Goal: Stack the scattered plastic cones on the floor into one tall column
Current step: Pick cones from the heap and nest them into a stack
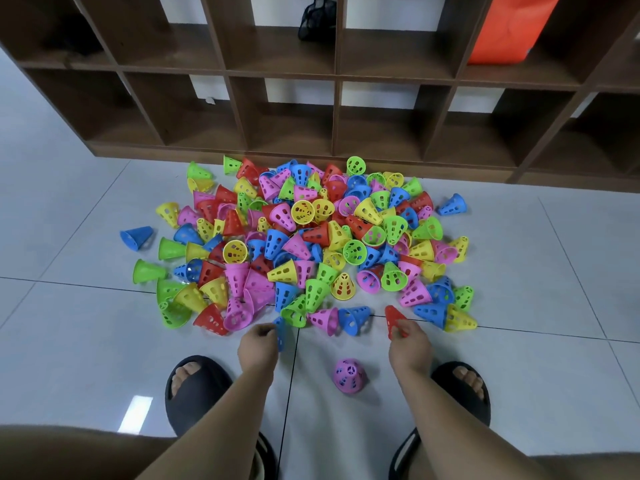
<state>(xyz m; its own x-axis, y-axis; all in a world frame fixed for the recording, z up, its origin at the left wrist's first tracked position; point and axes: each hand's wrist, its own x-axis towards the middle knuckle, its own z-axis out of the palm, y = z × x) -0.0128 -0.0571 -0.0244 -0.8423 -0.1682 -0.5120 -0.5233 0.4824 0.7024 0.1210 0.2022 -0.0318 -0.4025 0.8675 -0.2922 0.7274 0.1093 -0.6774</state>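
The left hand (258, 342) pinches one blue cone (280, 332); the right hand (410, 344) grips one red cone (394, 320). One pink cone (349, 375) stands six o'clock of the pile (304, 237).

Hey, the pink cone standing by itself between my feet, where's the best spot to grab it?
Probably pinch the pink cone by its narrow top, coming straight down from above: it stands upright on its wide rim, tip up, with bare floor all round.

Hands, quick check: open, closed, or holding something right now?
Left hand: holding a blue cone, fingers curled round it.
Right hand: holding a red cone, fingers pinching it.
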